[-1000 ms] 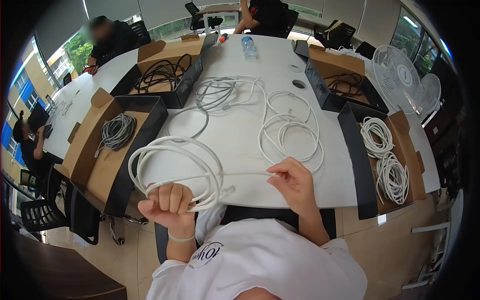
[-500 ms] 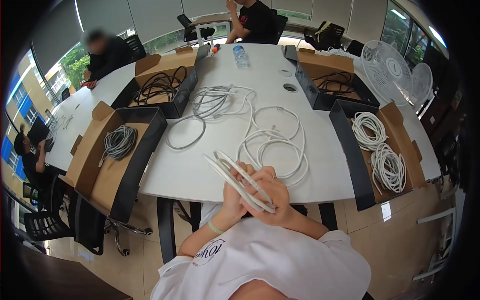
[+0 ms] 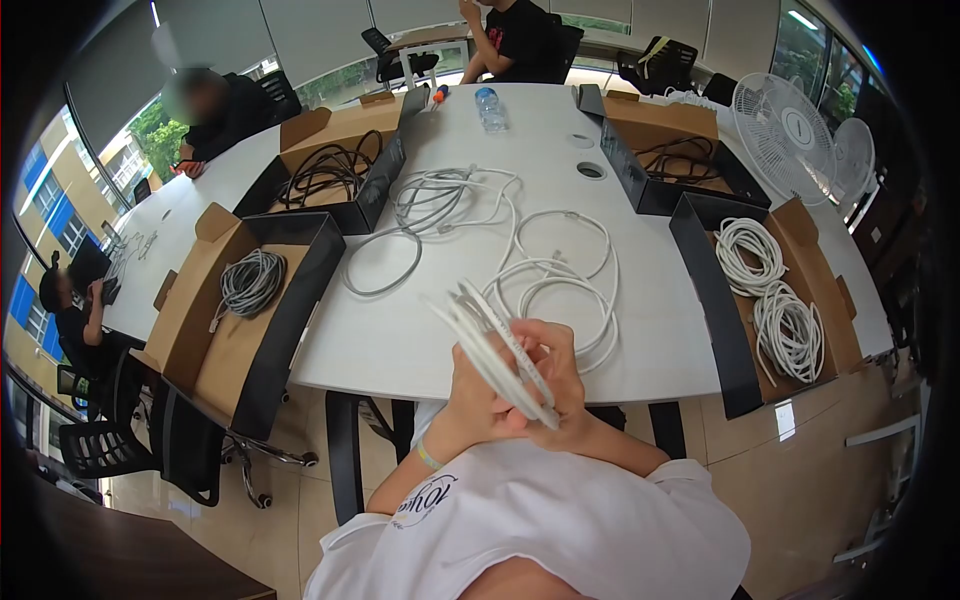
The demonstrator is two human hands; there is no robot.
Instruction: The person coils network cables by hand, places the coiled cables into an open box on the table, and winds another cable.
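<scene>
A coil of white cable (image 3: 478, 345) is held upright in front of my chest, close to the table's near edge, its upper loops blurred by motion. My left hand (image 3: 472, 400) grips the coil from the left, its fingers partly hidden behind the loops. On the right side, my right hand (image 3: 560, 385) has its fingers curled round the lower part of the same coil. Just beyond the hands, loose white cable (image 3: 612, 318) lies in wide loops on the table. A looser tangle of grey cable (image 3: 400, 232) spreads farther back to the left.
An open box (image 3: 318, 290) on the left holds a grey cable coil (image 3: 252, 283); another box (image 3: 690, 300) on the right holds two white coils (image 3: 788, 335). Two rear boxes contain black cables (image 3: 335, 175). A bottle (image 3: 491, 112), fans (image 3: 790, 135) and several seated people are beyond.
The coil has risen slightly and its loops have swung. My right hand's fingers have shifted around it. The whole view has moved a little, so the table appears farther right.
</scene>
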